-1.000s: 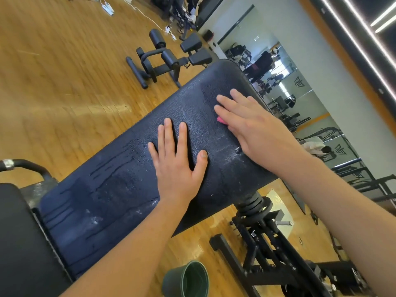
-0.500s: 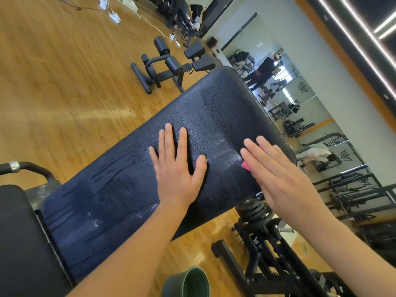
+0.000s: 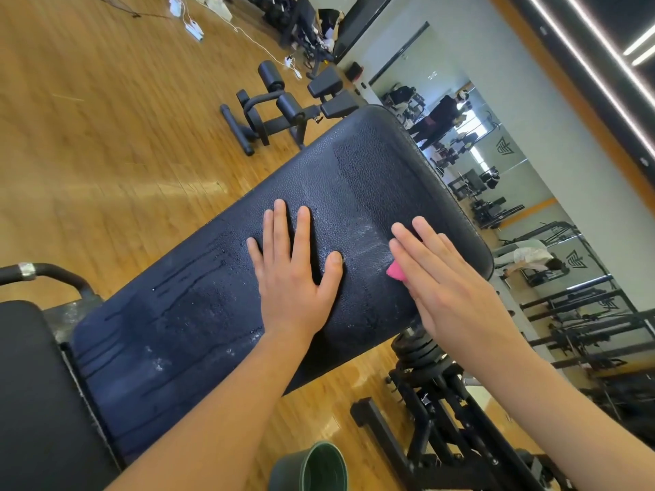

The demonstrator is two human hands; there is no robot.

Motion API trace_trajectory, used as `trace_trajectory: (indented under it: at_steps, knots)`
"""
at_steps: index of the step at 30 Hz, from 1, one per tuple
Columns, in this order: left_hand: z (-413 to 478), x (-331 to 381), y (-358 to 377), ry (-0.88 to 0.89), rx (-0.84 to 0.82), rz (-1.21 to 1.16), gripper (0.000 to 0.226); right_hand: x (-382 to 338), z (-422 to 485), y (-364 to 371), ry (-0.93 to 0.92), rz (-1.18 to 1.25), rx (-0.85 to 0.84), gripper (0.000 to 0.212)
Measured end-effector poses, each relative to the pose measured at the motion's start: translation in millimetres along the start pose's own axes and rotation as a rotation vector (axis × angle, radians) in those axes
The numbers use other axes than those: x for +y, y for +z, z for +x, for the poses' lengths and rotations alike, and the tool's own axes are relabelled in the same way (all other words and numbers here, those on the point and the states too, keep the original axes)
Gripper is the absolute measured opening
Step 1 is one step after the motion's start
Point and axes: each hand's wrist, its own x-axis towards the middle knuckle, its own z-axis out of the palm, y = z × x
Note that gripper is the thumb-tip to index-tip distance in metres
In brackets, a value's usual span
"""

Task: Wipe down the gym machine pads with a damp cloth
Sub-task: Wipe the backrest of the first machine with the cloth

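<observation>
Nearest, below both forearms, a green bucket stands on the wood floor. A black seat lies to the left of the left forearm.

The left hand has not moved over the last second. It lies flat on the pad, fingers straight and slightly spread, thumb out to the right, holding nothing.

The right hand has moved. A second ago it was pressed higher on the pad, near the far end. It then slid down toward the pad's right edge, and it has barely shifted in the last half second. Its fingers are straight and close together, pressing the cloth flat against the pad. Its thumb is hidden.

The cloth is pink and almost wholly covered by the right palm. Only one corner pokes out on the side facing the left thumb, with a strip of bare pad between that corner and the thumb.

The dark pad runs from beside the seat, under both hands, to a rounded end beyond the fingertips. Wet streaks and droplets show left of the left hand, and a paler smear lies between the two hands.

The machine's black frame sits under the right wrist. Beyond the pad's far end stands another machine, and further right a wall mirror reflects more gym equipment.
</observation>
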Motion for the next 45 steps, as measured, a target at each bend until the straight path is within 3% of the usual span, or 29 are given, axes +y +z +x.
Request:
trace_trajectory:
  at_steps: [13,27,38,45]
  knots:
    - [-1,-2,2,0.006,0.017,-0.008,0.067,2,57,-4,-0.052,0.032,-0.023,0.055]
    - [-2,-1,2,0.002,0.006,-0.001,0.067,3,32,-4,-0.059,-0.003,0.022,0.064]
    - [-1,-2,2,0.006,0.006,0.006,0.067,3,94,0,0.023,0.153,0.027,0.044]
    - [-1,-3,2,0.01,0.006,0.001,0.068,9,67,-7,-0.016,0.037,0.04,0.041]
